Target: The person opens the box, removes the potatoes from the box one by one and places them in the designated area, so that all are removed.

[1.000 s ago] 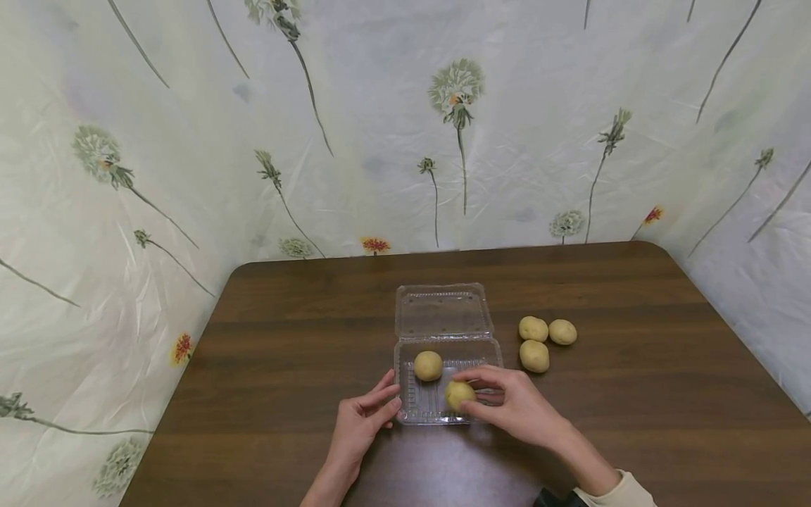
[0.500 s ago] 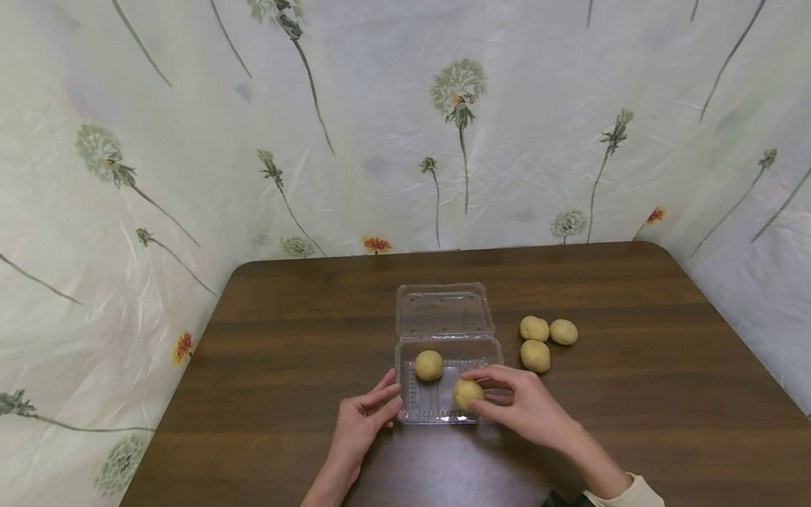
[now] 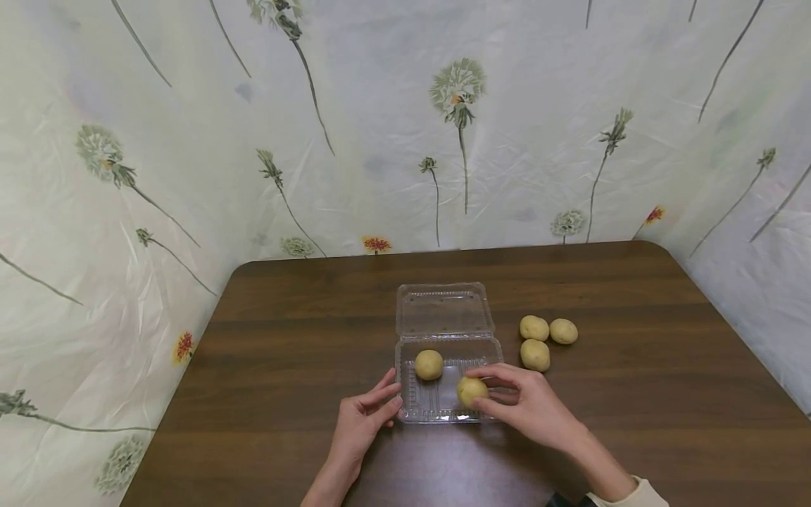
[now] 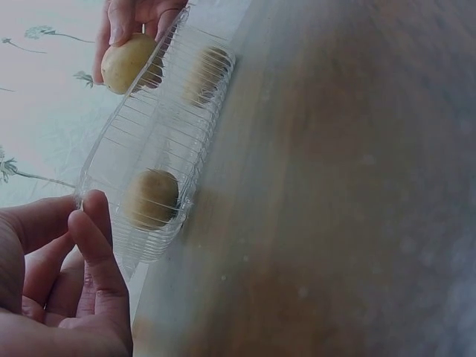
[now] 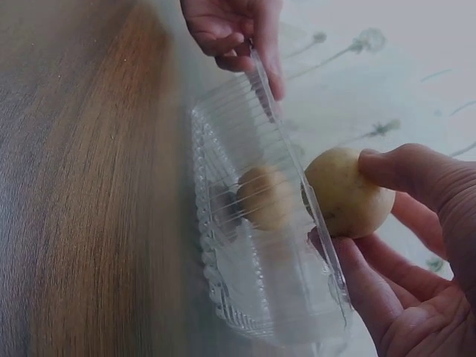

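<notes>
A clear plastic clamshell container (image 3: pixel 418 415) lies with its lid (image 3: pixel 443 313) folded back. One potato (image 3: pixel 429 365) rests in the back left of its base. My left hand (image 3: pixel 357 424) pinches the container's left rim between thumb and finger, as the left wrist view shows. With thumb and fingertips my right hand (image 3: pixel 532 405) grips a second potato (image 3: pixel 472 392) over the front right part of the base. In the right wrist view this held potato (image 5: pixel 348 195) is at rim height, clear of the container floor.
Right of the container, three potatoes sit close together on the brown wooden table (image 3: pixel 304 338): a back left one (image 3: pixel 533 328), a front one (image 3: pixel 535 355) and a right one (image 3: pixel 563 332). A flower-patterned curtain (image 3: pixel 380 141) hangs behind the table and along both sides.
My right hand has shifted a little to the right with its potato, still above the container base. The left hand keeps its hold on the rim, and the other potatoes stay put.
</notes>
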Tool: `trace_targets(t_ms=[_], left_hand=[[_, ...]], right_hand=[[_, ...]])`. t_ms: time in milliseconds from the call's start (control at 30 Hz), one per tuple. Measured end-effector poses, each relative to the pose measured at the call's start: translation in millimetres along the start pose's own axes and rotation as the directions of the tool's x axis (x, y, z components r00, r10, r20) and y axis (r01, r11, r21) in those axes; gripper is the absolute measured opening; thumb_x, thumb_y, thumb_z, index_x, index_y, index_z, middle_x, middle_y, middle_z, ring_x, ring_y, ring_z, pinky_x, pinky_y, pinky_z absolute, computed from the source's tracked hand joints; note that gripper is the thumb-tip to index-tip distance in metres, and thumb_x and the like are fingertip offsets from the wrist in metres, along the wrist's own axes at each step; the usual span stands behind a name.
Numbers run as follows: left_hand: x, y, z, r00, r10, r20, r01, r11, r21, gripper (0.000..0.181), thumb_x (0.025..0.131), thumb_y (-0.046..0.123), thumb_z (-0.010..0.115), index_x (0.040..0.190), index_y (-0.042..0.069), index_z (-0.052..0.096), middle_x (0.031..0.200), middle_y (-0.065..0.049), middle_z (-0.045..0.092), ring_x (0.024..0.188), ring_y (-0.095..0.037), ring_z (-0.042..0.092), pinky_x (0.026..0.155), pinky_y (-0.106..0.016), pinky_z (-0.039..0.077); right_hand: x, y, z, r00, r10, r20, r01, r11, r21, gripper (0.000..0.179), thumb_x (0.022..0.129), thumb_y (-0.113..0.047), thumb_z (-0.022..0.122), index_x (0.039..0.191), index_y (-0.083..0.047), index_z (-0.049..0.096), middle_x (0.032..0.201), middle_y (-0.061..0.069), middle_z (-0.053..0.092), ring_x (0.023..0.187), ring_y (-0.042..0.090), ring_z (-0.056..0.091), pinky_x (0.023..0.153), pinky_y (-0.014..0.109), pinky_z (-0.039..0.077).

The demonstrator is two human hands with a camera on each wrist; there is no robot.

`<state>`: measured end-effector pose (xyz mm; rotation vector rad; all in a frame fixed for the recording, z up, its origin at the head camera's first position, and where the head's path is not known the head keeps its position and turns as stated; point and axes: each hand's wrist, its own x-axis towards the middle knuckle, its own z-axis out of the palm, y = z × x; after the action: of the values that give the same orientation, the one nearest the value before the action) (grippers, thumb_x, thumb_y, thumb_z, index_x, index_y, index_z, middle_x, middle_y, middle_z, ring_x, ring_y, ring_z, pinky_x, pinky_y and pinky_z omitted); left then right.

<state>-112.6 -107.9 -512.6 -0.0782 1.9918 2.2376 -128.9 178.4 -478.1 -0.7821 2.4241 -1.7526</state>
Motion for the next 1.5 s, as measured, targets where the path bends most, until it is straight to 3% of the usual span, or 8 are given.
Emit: trace_targets(t_ms=[567,1167,1500], left_hand=[[-1.0,1.0,0.8,1.000,-0.005,-0.009,0.005,1.000,0.000,0.032,0.088,0.007,0.073,0.117,-0.005,0.068,0.138,-0.006,0.055,0.106,-0.011,0.062,0.063,-0.021,0.052],[-0.8,0.6,0.7,1.000,-0.010,-0.006,0.010,1.000,0.004,0.032,0.088,0.007,0.073,0.117,-0.005,0.068,0.138,-0.006,0.055,0.104,-0.011,0.062,0.063,-0.021,0.052],[0.0,0.3,0.7,1.000,-0.007,-0.008,0.007,1.000,0.015,0.032,0.088,0.007,0.073,0.117,-0.005,0.068,0.138,-0.006,0.055,0.102,-0.012,0.063,0.063,-0.021,0.052]], right_hand=[[-9.0,2,-9,0.997,0.054,-0.054,-0.052,0.998,0.044,0.034,0.086,-0.015,0.077,0.119,-0.012,0.068,0.118,0.004,0.066,0.104,0.028,0.065,0.084,0.030,0.053],[-18.5,6,-18,0.993,0.037,-0.113,-0.030,0.997,0.068,0.036,0.086,-0.006,0.075,0.121,-0.005,0.065,0.118,0.011,0.065,0.104,0.027,0.065,0.084,0.031,0.053],[-20.5,8,-20,0.982,0.041,-0.186,-0.030,0.998,0.062,0.037,0.086,-0.003,0.075,0.121,-0.003,0.065,0.114,0.014,0.067,0.102,0.020,0.066,0.083,0.030,0.054]])
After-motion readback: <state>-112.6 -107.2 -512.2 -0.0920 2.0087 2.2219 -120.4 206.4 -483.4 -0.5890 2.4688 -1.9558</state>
